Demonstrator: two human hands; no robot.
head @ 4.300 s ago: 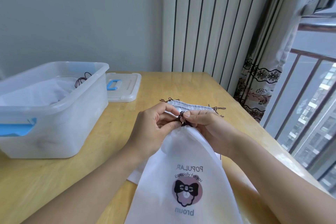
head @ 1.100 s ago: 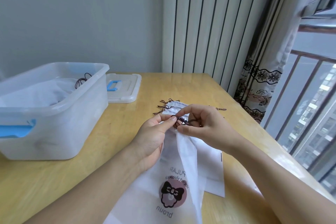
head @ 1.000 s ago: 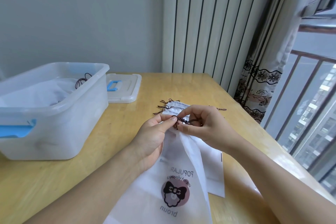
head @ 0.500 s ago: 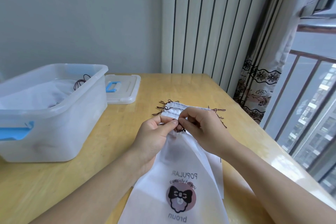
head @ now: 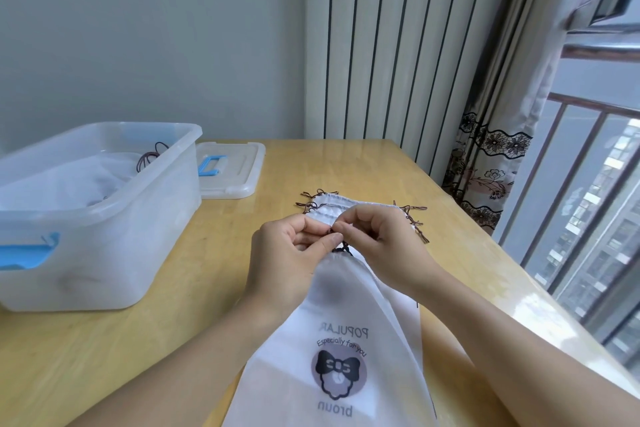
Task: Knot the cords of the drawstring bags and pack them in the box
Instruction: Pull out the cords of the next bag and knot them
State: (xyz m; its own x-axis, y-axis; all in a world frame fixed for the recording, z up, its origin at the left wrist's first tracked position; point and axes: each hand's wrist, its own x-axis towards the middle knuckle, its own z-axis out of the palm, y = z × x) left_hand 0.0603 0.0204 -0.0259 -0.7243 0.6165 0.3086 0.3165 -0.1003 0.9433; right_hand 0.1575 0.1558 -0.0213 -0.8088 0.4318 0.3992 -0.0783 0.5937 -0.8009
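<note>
A white drawstring bag [head: 341,329] with a bow logo hangs gathered at its neck in front of me, over the wooden table [head: 194,267]. My left hand [head: 291,256] and my right hand [head: 384,246] meet at the neck and both pinch its dark brown cord [head: 341,246]. Beneath them lies a stack of flat white bags [head: 332,206] with brown cord ends sticking out at both sides. The clear plastic box [head: 104,218] stands at the left and holds white bags with brown cords.
The box's clear lid [head: 230,172] with a blue handle lies flat behind the box. A striped curtain [head: 388,45] hangs at the back, and a patterned curtain and a window railing [head: 588,184] run along the table's right edge.
Both hands kept working the cord at the bag's neck. The bag swung and twisted left, then hung straight again with its logo facing me.
</note>
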